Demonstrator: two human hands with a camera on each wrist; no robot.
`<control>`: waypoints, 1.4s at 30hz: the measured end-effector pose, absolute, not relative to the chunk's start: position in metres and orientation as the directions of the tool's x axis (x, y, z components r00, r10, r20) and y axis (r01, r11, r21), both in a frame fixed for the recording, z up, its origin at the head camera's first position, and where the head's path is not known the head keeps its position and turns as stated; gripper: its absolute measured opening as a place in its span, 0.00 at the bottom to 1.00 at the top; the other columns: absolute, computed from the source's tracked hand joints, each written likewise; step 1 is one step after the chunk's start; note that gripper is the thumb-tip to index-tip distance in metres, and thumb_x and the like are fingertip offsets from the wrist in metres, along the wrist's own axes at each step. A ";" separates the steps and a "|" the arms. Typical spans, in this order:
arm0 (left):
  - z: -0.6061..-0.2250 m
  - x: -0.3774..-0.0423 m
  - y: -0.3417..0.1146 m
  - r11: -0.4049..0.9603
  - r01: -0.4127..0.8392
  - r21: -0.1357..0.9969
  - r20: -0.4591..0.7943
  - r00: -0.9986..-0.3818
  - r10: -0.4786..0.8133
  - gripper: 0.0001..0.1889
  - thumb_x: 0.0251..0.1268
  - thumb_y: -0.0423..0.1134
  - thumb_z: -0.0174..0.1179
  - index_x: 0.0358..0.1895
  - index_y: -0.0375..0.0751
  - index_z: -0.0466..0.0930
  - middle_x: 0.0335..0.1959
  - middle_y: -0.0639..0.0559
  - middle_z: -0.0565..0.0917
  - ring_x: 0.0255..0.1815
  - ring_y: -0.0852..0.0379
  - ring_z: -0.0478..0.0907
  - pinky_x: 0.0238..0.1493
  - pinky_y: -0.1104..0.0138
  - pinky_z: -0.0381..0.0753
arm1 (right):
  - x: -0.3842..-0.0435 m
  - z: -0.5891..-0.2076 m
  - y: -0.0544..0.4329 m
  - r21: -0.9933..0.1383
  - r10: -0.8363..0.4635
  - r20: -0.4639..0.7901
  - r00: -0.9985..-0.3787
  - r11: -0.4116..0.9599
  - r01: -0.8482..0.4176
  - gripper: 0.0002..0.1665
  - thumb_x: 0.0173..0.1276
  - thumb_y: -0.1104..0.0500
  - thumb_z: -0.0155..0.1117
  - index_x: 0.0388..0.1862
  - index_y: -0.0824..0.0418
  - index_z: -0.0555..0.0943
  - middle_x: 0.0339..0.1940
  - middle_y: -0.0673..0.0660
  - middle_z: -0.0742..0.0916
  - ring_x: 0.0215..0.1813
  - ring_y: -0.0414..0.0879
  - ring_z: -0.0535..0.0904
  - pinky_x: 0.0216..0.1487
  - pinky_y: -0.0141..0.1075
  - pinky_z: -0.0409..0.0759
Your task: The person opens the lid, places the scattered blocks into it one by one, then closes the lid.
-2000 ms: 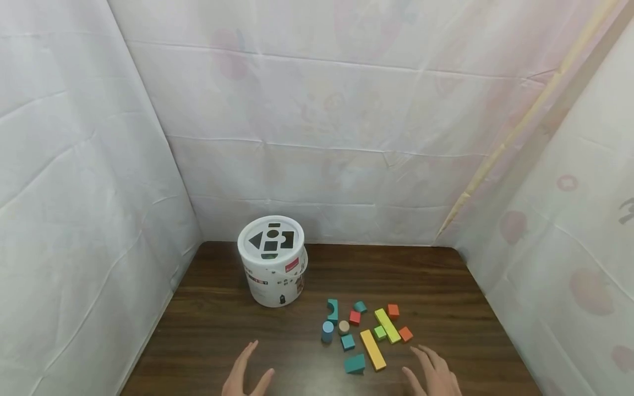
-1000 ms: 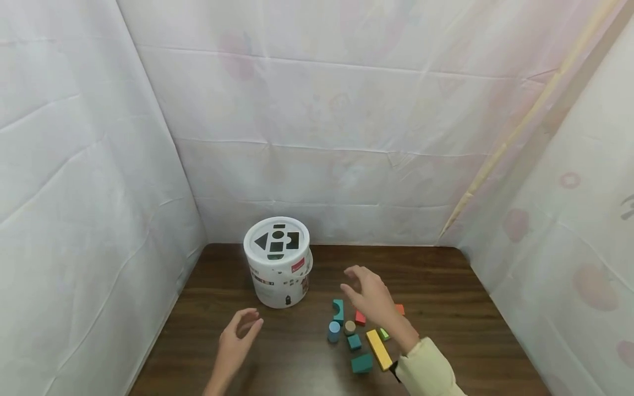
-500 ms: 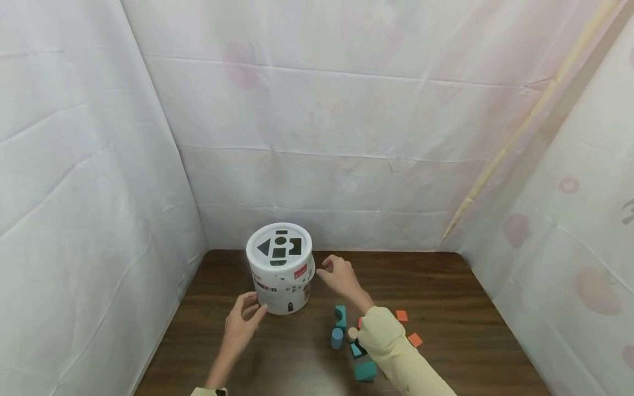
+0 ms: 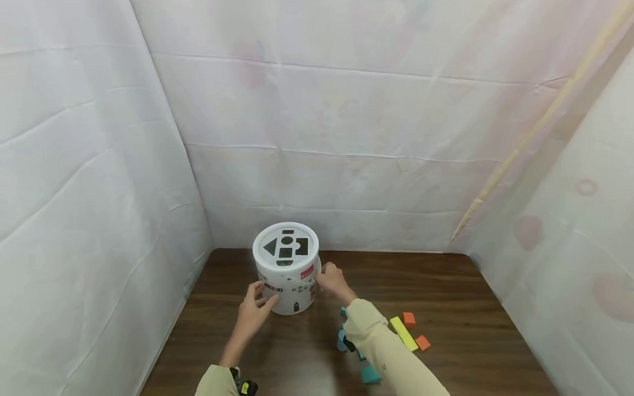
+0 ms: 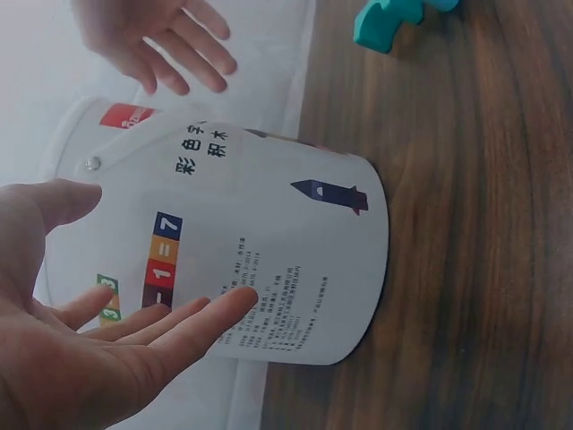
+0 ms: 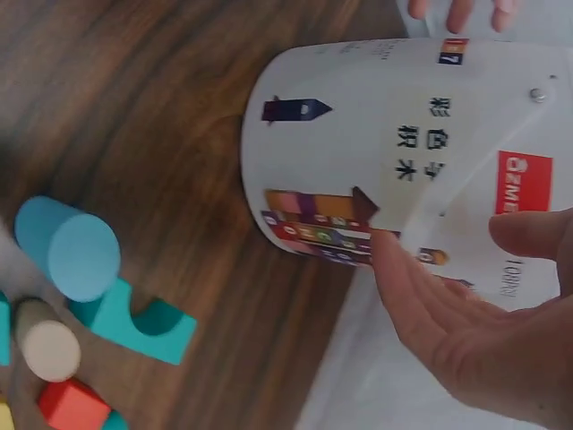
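A white bucket [image 4: 284, 289] stands upright on the brown wooden table, its lid [image 4: 271, 261] pierced with a triangle, a circle and other cut-out shapes. My left hand [image 4: 255, 308] is at the bucket's near left side, thumb and fingers spread. In the left wrist view its fingers [image 5: 206, 331] are extended in front of the printed wall. On the opposite side, my right hand [image 4: 334, 279] is beside the bucket's handle. The right wrist view has its fingers [image 6: 403, 287] nearly straight along the printed wall, thumb apart. Neither hand grips anything.
Toy blocks lie right of the bucket, partly under my right sleeve [image 4: 386, 346]: a yellow-green bar [image 4: 403, 334], orange cubes [image 4: 408, 319], a teal block [image 4: 370, 375]. A blue cylinder [image 6: 83, 258], a teal arch [image 6: 134, 327] and a red block [image 6: 73, 405] are nearby. White cloth walls [image 4: 317, 181] surround the table.
Both hands have moved to the bucket: the left forward from the table's near edge, the right forward and leftward over the blocks. The bucket still stands in its place.
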State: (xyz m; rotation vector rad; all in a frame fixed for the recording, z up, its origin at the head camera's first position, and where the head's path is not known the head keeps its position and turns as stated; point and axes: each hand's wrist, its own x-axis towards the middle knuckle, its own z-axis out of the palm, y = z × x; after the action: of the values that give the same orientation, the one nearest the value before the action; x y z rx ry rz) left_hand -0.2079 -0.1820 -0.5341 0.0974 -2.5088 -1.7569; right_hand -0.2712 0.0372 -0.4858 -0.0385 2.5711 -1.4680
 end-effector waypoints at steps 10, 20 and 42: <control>-0.529 -0.204 -0.180 0.418 -0.006 0.909 0.033 -0.996 -0.085 0.34 0.62 0.46 0.63 0.67 0.43 0.58 0.68 0.31 0.61 0.60 0.32 0.68 0.51 0.47 0.76 | -0.272 -0.503 0.028 -0.924 -0.098 -0.232 -0.968 0.334 0.188 0.27 0.64 0.64 0.51 0.59 0.76 0.62 0.37 0.67 0.79 0.31 0.51 0.77 0.31 0.42 0.80; -0.528 -0.200 -0.177 0.394 0.019 0.919 0.066 -0.992 -0.107 0.33 0.61 0.45 0.64 0.66 0.42 0.59 0.67 0.32 0.63 0.61 0.32 0.68 0.54 0.46 0.74 | -0.273 -0.504 0.020 -0.971 0.109 -0.238 -0.965 0.007 0.241 0.33 0.57 0.70 0.52 0.63 0.77 0.61 0.33 0.66 0.80 0.25 0.45 0.76 0.20 0.32 0.77; -0.523 -0.206 -0.163 0.436 -0.065 0.898 0.034 -0.976 -0.216 0.34 0.60 0.41 0.63 0.66 0.31 0.59 0.67 0.32 0.63 0.62 0.35 0.68 0.55 0.48 0.74 | -0.281 -0.446 0.026 -0.998 0.141 0.059 -0.988 -0.022 -0.062 0.17 0.59 0.60 0.68 0.43 0.70 0.79 0.21 0.50 0.77 0.22 0.39 0.70 0.20 0.28 0.69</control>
State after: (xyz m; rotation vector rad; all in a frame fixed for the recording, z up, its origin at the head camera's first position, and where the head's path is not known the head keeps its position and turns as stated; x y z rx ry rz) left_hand -0.2064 -0.1629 -0.5229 0.2498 -2.5373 -1.5768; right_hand -0.2809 0.0257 -0.4465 0.0933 2.2906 -2.3520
